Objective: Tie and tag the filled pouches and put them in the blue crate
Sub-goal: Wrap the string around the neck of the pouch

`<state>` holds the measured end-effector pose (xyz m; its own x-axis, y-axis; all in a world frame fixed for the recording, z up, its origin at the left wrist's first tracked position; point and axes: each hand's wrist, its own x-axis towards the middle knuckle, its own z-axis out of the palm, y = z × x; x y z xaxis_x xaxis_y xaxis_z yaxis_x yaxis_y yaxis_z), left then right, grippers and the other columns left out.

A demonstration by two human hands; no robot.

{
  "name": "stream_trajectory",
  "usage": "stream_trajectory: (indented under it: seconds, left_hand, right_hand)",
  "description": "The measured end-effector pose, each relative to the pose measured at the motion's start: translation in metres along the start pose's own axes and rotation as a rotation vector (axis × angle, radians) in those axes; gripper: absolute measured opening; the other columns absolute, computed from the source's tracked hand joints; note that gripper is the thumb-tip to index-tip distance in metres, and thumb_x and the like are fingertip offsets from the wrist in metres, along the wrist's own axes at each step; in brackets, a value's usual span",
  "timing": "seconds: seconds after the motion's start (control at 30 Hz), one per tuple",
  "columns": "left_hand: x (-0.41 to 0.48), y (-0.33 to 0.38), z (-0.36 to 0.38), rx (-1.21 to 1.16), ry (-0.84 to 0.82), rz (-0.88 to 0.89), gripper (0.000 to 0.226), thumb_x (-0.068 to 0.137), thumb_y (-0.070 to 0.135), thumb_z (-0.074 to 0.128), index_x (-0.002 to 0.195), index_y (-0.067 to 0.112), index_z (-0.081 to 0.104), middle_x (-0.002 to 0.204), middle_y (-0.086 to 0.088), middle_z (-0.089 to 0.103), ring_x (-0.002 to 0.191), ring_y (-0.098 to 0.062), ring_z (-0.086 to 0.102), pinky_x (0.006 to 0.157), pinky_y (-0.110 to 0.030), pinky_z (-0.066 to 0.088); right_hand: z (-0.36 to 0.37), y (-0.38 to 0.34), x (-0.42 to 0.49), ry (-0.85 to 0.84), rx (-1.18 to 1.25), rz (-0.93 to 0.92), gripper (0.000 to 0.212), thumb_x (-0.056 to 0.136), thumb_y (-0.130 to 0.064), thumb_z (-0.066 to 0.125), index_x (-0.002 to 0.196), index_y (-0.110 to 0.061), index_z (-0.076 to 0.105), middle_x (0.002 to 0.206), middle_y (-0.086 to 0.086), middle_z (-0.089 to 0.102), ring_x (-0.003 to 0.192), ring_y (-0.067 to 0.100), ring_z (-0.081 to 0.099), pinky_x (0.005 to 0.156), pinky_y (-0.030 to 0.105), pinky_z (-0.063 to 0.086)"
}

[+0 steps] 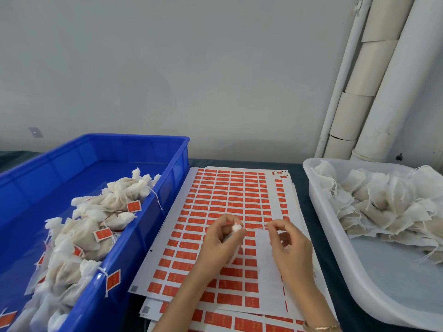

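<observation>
Far left, the blue crate (pixel 96 149) already holds a heap of tied pouches (pixel 115 200), each with a red tag (pixel 133 206) on its string; one tag hangs over the near rim; the print on the tags is pale on red and too small to read; moving in, a sheet of red labels (pixel 230 188) lies flat on the table just beside the crate, more sheets under it, a little square code (pixel 134 288) at its near left corner, also unreadable; above that sheet, the left hand (pixel 220 238) has its fingers curled round a filled pouch (pixel 237 228), whose bunched white neck pokes out between thumb and fingers and points right; from that neck a string (pixel 255 228) runs almost level and looks taut, straight across to the right hand (pixel 287 243), whose thumb and forefinger pinch its far end; so the pull line is side to side, pouch left, string end right; I'd say the knot is being drawn tight, with no tag on this one yet; the crate sits on the left hand's side, so that hand is the nearer for the drop; further right, the white tray (pixel 383 283) carries the loose pouches (pixel 383 200) waiting their turn; pale pipes (pixel 383 80) lean up the wall behind.
</observation>
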<state>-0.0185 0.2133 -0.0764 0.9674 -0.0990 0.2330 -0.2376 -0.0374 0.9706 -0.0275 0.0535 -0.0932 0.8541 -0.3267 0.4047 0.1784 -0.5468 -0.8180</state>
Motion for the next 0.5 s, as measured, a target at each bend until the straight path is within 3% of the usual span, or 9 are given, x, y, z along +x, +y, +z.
stream_trajectory:
  seconds: [0.17, 0.33, 0.4, 0.5]
  left_hand:
    - [0.006, -0.007, -0.004, -0.097, 0.095, -0.131, 0.015, 0.099, 0.016, 0.050, 0.106, 0.019, 0.063, 0.070, -0.002, 0.061, 0.059, -0.011, 0.055, 0.056, -0.019, 0.049]
    - [0.006, -0.011, 0.001, -0.034, 0.032, -0.123, 0.019, 0.101, 0.017, 0.046, 0.106, 0.018, 0.064, 0.067, 0.000, 0.062, 0.058, -0.013, 0.058, 0.059, -0.020, 0.052]
    - [0.005, -0.010, 0.001, 0.003, -0.004, -0.087, 0.021, 0.102, 0.017, 0.042, 0.108, 0.017, 0.063, 0.066, -0.001, 0.063, 0.060, -0.016, 0.061, 0.065, -0.022, 0.055]
    - [0.002, -0.009, 0.004, 0.013, -0.054, -0.090, 0.024, 0.103, 0.016, 0.039, 0.107, 0.020, 0.063, 0.062, -0.001, 0.060, 0.057, -0.016, 0.061, 0.061, -0.023, 0.055]
  right_hand:
    - [-0.009, 0.012, 0.010, -0.084, -0.204, 0.256, 0.043, 0.092, -0.034, 0.055, 0.133, -0.029, 0.043, 0.135, -0.001, 0.051, 0.112, 0.018, 0.055, 0.093, 0.037, 0.050]
    - [-0.005, 0.005, 0.004, -0.205, -0.247, 0.241, 0.048, 0.093, -0.037, 0.054, 0.138, -0.031, 0.038, 0.142, -0.005, 0.046, 0.125, 0.017, 0.049, 0.104, 0.040, 0.040]
    - [-0.006, 0.003, 0.006, -0.179, -0.167, 0.247, 0.041, 0.092, -0.034, 0.058, 0.130, -0.033, 0.045, 0.138, -0.005, 0.050, 0.119, 0.015, 0.053, 0.100, 0.038, 0.044]
    - [-0.011, 0.002, 0.011, -0.097, 0.041, 0.256, 0.034, 0.089, -0.025, 0.065, 0.119, -0.033, 0.051, 0.127, -0.007, 0.060, 0.097, 0.005, 0.060, 0.078, 0.023, 0.051]
